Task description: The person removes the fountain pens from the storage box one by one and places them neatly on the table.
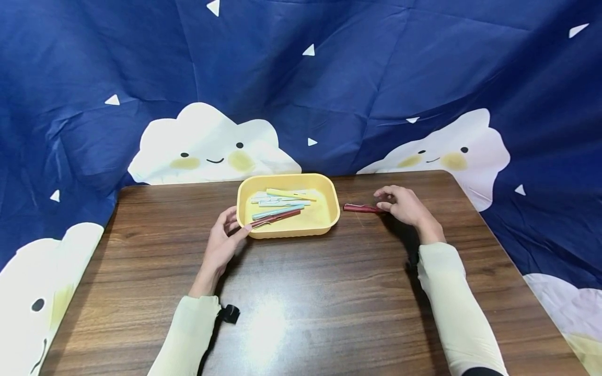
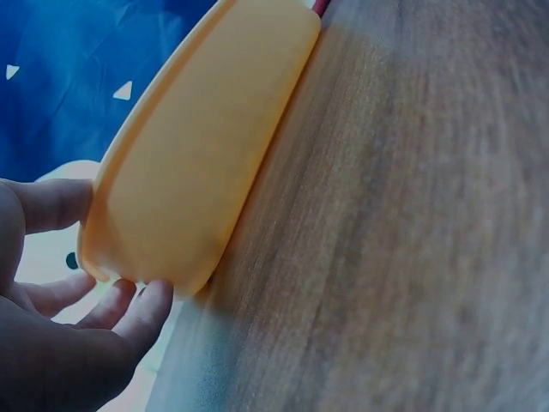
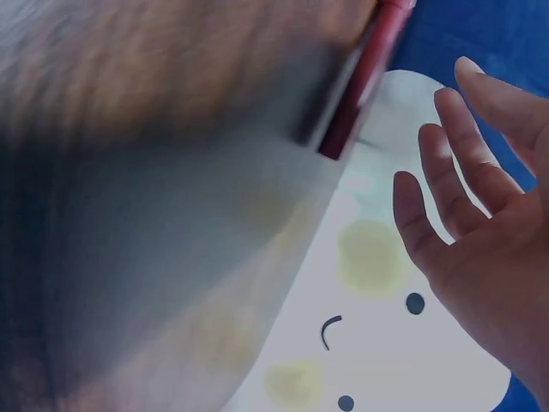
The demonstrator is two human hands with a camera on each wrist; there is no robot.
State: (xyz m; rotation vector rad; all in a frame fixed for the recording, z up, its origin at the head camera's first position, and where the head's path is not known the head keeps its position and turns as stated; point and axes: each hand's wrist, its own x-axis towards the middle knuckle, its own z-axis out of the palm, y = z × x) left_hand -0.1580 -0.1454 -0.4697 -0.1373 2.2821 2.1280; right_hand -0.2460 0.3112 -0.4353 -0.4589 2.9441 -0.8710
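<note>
A yellow plastic basket [image 1: 293, 233] stands at the back of the table with several pens in it. My left hand [image 1: 223, 237] holds its left front corner, thumb at the rim and fingers against the outer wall; the left wrist view shows this grip on the basket [image 2: 197, 129]. Inside, a dark red pen [image 1: 282, 215] leans toward that corner beside a blue pen [image 1: 277, 212] and a yellow pen [image 1: 291, 194]. To the right, another dark red pen [image 1: 359, 208] lies on the tabletop. Near its right end hovers my right hand [image 1: 403, 204], fingers spread apart from the pen [image 3: 364, 94] in the right wrist view.
The brown wood-grain table [image 1: 338, 292] reflects a bright light spot near its front. Behind it hangs a dark blue cloth [image 1: 282, 78] with white clouds and triangles. A small black device [image 1: 229, 314] is strapped at the left wrist.
</note>
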